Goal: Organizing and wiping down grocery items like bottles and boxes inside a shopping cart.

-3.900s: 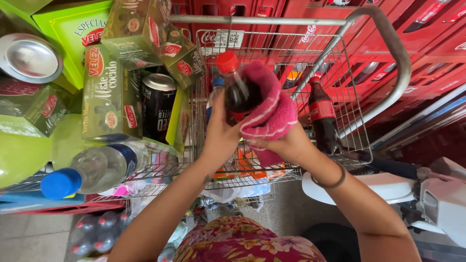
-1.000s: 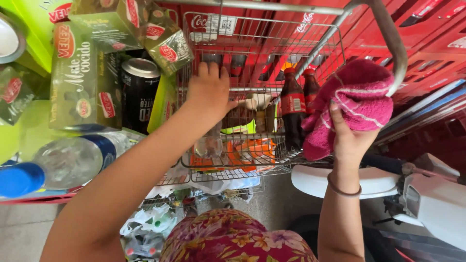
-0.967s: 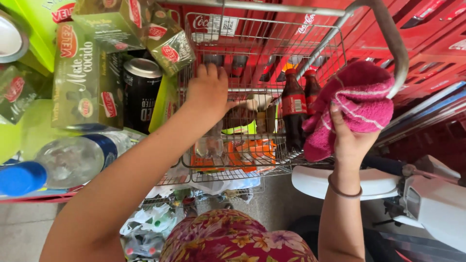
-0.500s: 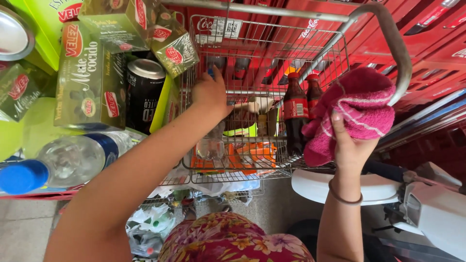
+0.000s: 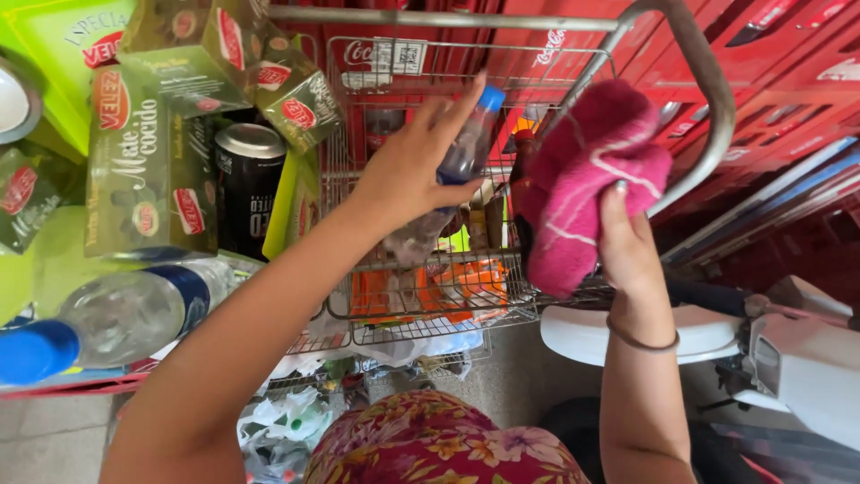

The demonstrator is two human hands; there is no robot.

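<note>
My left hand [image 5: 414, 166] grips a clear plastic bottle with a blue cap [image 5: 472, 143] and holds it tilted above the wire shopping cart [image 5: 430, 309]. My right hand [image 5: 625, 246] holds a pink cloth [image 5: 587, 179] bunched up at the cart's right side, just under the grey handle bar [image 5: 708, 108]. A dark soda bottle with a red cap [image 5: 522, 152] stands in the cart, half hidden behind the cloth. Orange packets [image 5: 448, 282] lie on the cart's bottom.
At left, a green shelf [image 5: 54, 36] carries green boxes [image 5: 148, 152], a black can [image 5: 246, 184] and a large blue-capped water bottle [image 5: 116, 314] lying down. Red crates [image 5: 788, 72] fill the back and right. A white motor scooter [image 5: 788, 350] stands at lower right.
My left hand has lifted a blue-capped bottle up out of the cart, where before it reached down among the bottles. The right hand still holds the pink cloth, slightly higher.
</note>
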